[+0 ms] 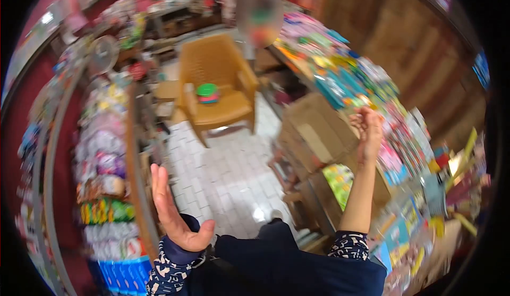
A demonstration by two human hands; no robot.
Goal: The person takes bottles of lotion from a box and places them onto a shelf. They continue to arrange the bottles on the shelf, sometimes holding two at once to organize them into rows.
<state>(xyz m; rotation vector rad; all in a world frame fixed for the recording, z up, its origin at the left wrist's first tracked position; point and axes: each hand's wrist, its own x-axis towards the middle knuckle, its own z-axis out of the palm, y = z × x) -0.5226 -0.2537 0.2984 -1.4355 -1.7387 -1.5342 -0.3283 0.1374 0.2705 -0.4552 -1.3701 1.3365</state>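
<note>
Along the right side of the shop, the right hand point(367, 128) is raised at the front edge of a sloping display shelf point(297, 67) covered with colourful packets point(340, 81). Its fingers point(361, 116) are curled inward towards the palm. The picture is blurred there, so I cannot tell whether they pinch anything or are bare. The nearest packets lie just beyond and to the right of the fingertips, in rows running away from the person along the shelf. An open cardboard box point(313, 131) sits just below the wrist, against the shelf front.

The left hand point(175, 211) is lifted on the other side, palm flat and fingers straight and spread apart, holding nothing. It is close to a rack point(103, 163) of bagged goods, well apart from the packets, so the right hand is much the nearer. Between the hands the tiled floor point(228, 174) leads to a plastic chair point(215, 67) with a green dish point(207, 90) on its seat.
</note>
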